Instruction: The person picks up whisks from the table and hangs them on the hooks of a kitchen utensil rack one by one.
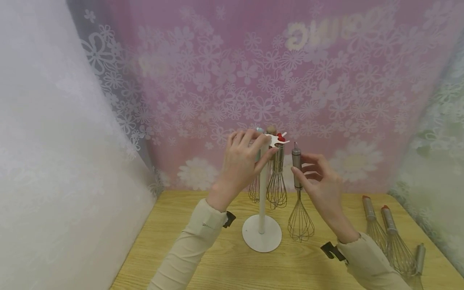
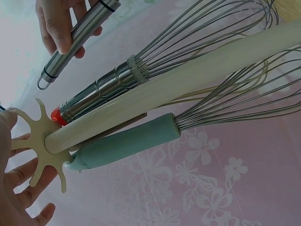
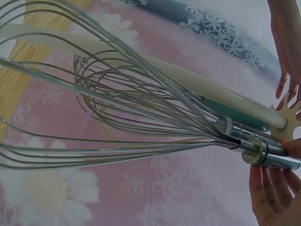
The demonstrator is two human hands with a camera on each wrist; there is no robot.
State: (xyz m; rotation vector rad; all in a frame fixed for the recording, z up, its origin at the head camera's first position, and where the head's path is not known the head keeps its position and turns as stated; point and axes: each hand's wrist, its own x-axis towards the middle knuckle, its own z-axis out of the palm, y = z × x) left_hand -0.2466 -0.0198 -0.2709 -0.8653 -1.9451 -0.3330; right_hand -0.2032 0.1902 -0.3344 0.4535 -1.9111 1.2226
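A white stand (image 1: pixel 263 193) with a round base and a top of radiating hooks (image 2: pixel 42 136) stands on the table. My left hand (image 1: pixel 241 159) holds that hooked top, fingers spread about its rim. From the hooks hang a whisk with a steel handle and red end (image 2: pixel 99 94), a whisk with a teal handle (image 2: pixel 127 143) and, partly hidden, a brown-ended one (image 1: pixel 271 129). Right of the stand, my right hand (image 1: pixel 322 183) pinches the steel handle of another whisk (image 1: pixel 297 169) between thumb and fingers. This whisk is upright, loop up and wires down, apart from the hooks.
Several more whisks lie at the right of the wooden table (image 1: pixel 163 249), two with red-ended handles, such as this whisk (image 1: pixel 388 219), and one with a plain steel handle (image 1: pixel 420 257). A pink flowered curtain (image 1: pixel 217 88) hangs behind, and pale cloth hangs at both sides.
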